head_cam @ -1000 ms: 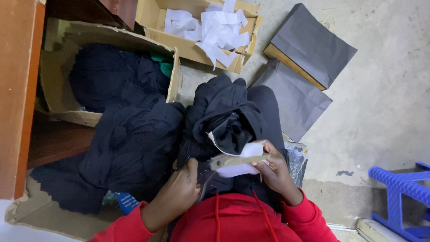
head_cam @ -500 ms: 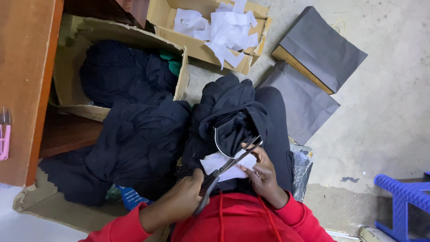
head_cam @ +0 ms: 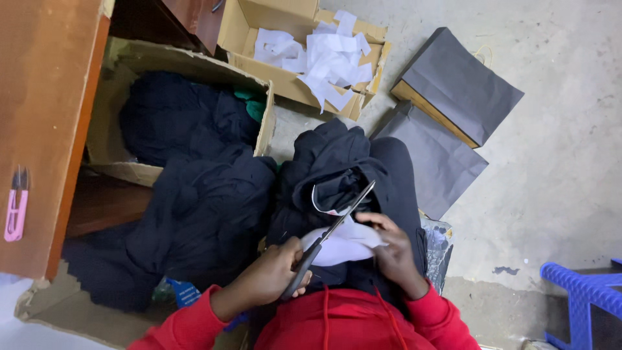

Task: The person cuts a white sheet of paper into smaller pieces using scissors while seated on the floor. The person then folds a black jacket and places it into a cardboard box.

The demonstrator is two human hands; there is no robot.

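**Scissors at White Tag on Dark Garment**

The left hand (head_cam: 269, 279) is closed around the handles of the scissors (head_cam: 330, 236) — blades angled up and to the right over the lap. The right hand (head_cam: 392, 253) pinches a white fabric tag (head_cam: 343, 241), fingers closed on its right edge; the blades lie across the tag. The tag sits on a black garment (head_cam: 350, 168) draped over the lap. Further black clothing fills a cardboard box (head_cam: 103, 129) to the left. A second box (head_cam: 259, 58) ahead holds white scraps (head_cam: 324, 58).
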